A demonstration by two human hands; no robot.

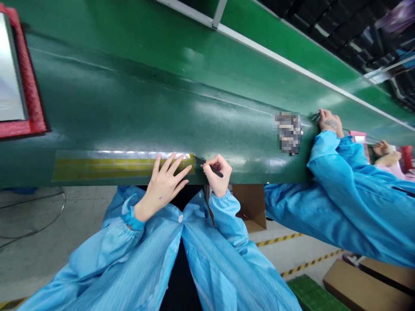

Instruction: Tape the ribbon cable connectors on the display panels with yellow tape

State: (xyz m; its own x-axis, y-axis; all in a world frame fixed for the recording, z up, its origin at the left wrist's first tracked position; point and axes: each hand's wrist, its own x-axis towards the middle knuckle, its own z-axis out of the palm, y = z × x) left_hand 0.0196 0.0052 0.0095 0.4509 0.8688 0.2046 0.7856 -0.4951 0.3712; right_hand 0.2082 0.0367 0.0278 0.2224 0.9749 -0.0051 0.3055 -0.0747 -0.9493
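A long strip sheet of yellow tape pieces (106, 169) lies along the front edge of the green bench. Spread and palm down, my left hand (164, 179) rests over the right part of this sheet with its fingers apart. My right hand (218, 172) is closed in a pinch around slim black tweezers (212, 169). Their pointed tip reaches left to the right end of the yellow sheet. Whether a piece of tape is at the tip is too small to tell.
A flat panel with a shiny face (11, 73) sits in red bubble wrap (32, 86) at far left. A pixelated item (288, 133) lies right of my hands. A co-worker's hand (330, 122) is on the bench beyond it. A cardboard box (251, 205) stands below the bench.
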